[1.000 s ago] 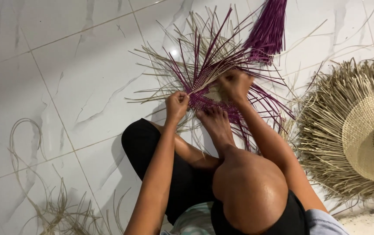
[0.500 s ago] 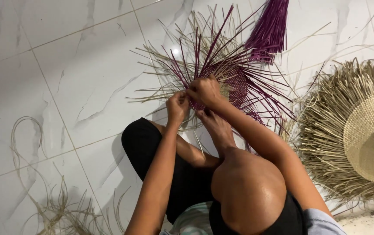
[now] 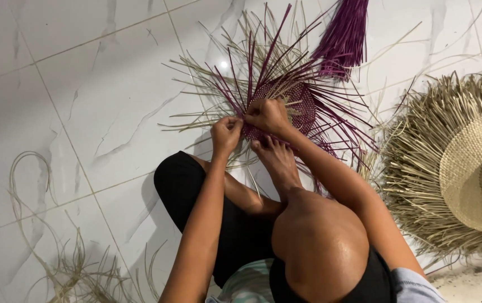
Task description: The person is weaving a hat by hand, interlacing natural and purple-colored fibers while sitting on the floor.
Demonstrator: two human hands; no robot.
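Fingers: left hand (image 3: 225, 134) pinched narrow on pale straw strands at the edge of the woven purple-and-straw mat (image 3: 286, 109); right hand (image 3: 268, 116) curled tight on strands just beside it, knuckles nearly touching the left. The mat lies flat on the white marble-look floor tile (image 3: 83, 95), in front of the person's bare foot (image 3: 277, 163), whose toes rest on its near edge.

Handling, by the look of it: mat v. light and springy. Woven centre is firmer; the loose ends fan out stiff and thin and prob. kink or split if bent hard. Best grip is near the weave edge, a few strands at a time, not at the tips.

Materials: flat, narrow, matte dyed-purple and natural tan strips. Purple strand bundle (image 3: 343, 39) lies beyond the mat. Straw hat (image 3: 479, 174), tight-woven crown w/ shaggy unfinished brim, lies to the right. Loose pale strands (image 3: 55, 264) curl on the tile at lower left.
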